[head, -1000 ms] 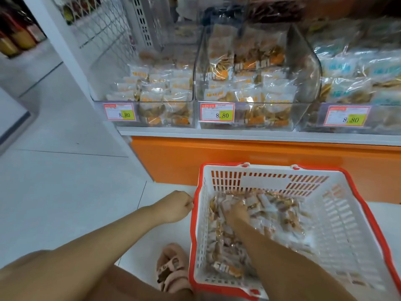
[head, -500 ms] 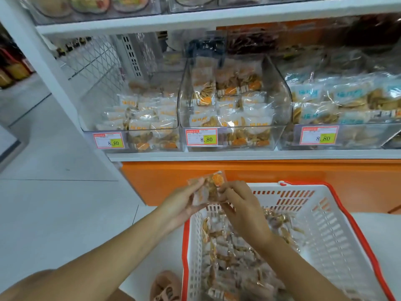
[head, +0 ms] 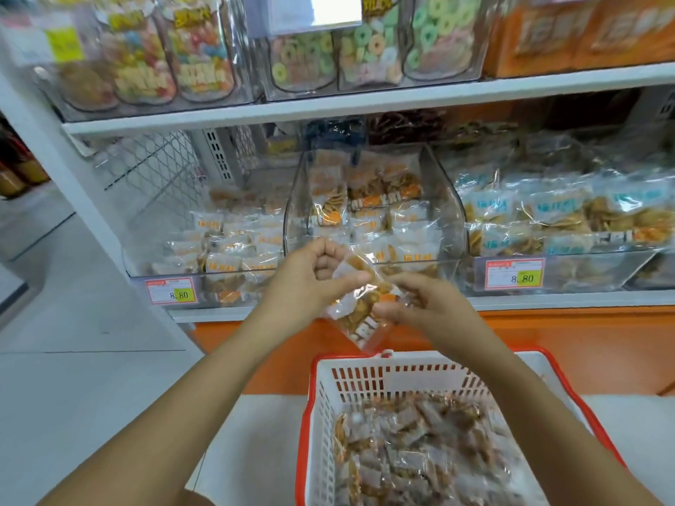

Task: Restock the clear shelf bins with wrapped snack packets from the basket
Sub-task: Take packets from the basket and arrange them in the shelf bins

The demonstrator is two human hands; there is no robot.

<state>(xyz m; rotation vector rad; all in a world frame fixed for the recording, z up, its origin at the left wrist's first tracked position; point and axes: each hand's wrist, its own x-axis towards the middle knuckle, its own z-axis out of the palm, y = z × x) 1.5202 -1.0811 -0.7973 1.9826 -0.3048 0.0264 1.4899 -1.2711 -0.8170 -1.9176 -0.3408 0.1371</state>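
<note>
Crinkly clear packet (head: 359, 312) pinched between both hands (head: 369, 290).

The bin (head: 449, 213) is made of clear, glossy hard plastic. The packet (head: 359, 312) is wrapped in shiny, crinkly see-through film. The basket (head: 305, 425) is moulded from matt white plastic, red-rimmed. Pretty sure the price tag (head: 514, 273) is printed paper; the shelf board (head: 365, 105) is finished smooth white.
</note>
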